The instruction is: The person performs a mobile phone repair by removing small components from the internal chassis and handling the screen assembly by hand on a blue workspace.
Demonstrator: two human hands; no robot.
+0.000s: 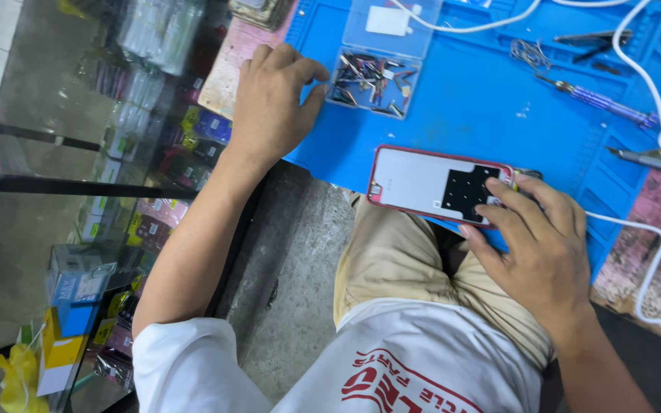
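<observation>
My right hand (pixel 541 241) holds the right end of a red-rimmed phone (pixel 430 183), which lies face down with its back cover off, white and black inside, at the near edge of a blue work mat (pixel 483 99). My left hand (pixel 273 103) rests on the mat's left edge, fingers curled, with the fingertips touching a clear plastic box (pixel 372 76) full of several small screwdriver bits. That hand holds nothing I can see.
A purple-handled screwdriver (pixel 602 99), tweezers (pixel 590 37) and white cables (pixel 652 84) lie on the mat's far right. Another metal tool (pixel 648 159) sits at the right edge. A glass display case (pixel 116 191) with packaged goods stands to the left.
</observation>
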